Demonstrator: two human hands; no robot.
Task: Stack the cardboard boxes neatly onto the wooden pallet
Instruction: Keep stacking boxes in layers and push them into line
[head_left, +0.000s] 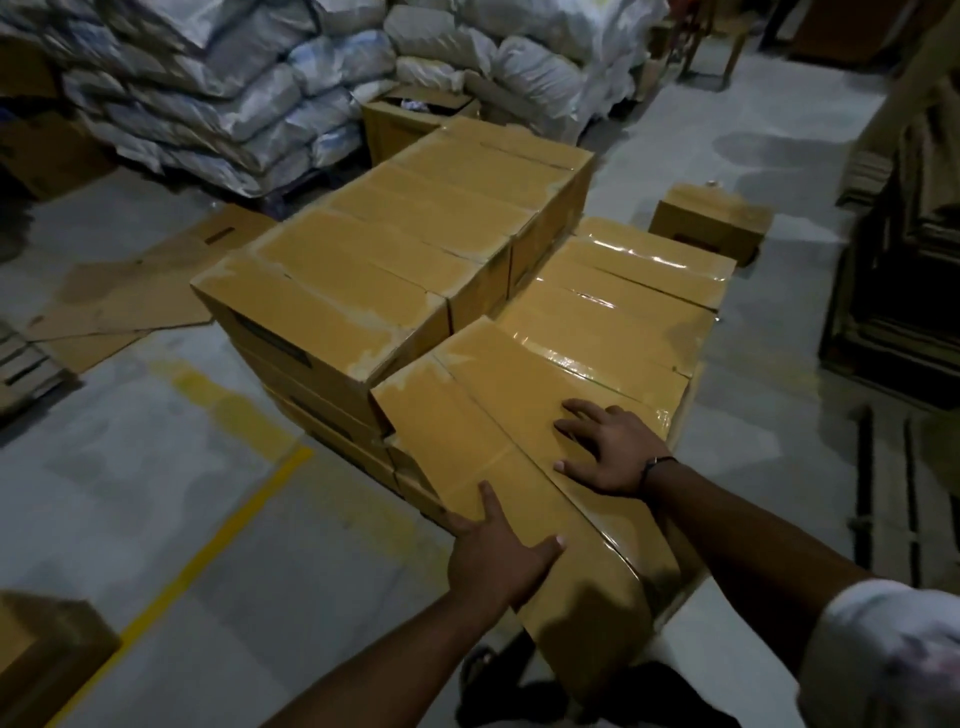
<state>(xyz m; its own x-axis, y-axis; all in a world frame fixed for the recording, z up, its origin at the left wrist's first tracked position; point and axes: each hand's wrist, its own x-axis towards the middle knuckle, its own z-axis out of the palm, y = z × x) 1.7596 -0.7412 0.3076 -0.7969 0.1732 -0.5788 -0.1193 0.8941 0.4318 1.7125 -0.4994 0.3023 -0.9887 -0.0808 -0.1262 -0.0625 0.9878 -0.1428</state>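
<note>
Where the lower row of boxes (623, 291) ends nearest the person, the cardboard box (493, 426) lies flat on top. It is plain tan, its top flaps closed along a centre seam, with glossy clear tape across the right side and whitish tape scars at the far corner. Its long axis runs from the person away toward the stack, with the far end slanted left, askew to the row. That far corner sits against the taller stack (374, 260). The left hand (493, 556) clasps the near left edge, thumb and forefinger on top and the other fingers wrapped over the side. The right hand (615, 457) rests flat on the top, fingers spread. Pale sacks (208, 93) are piled behind.
</note>
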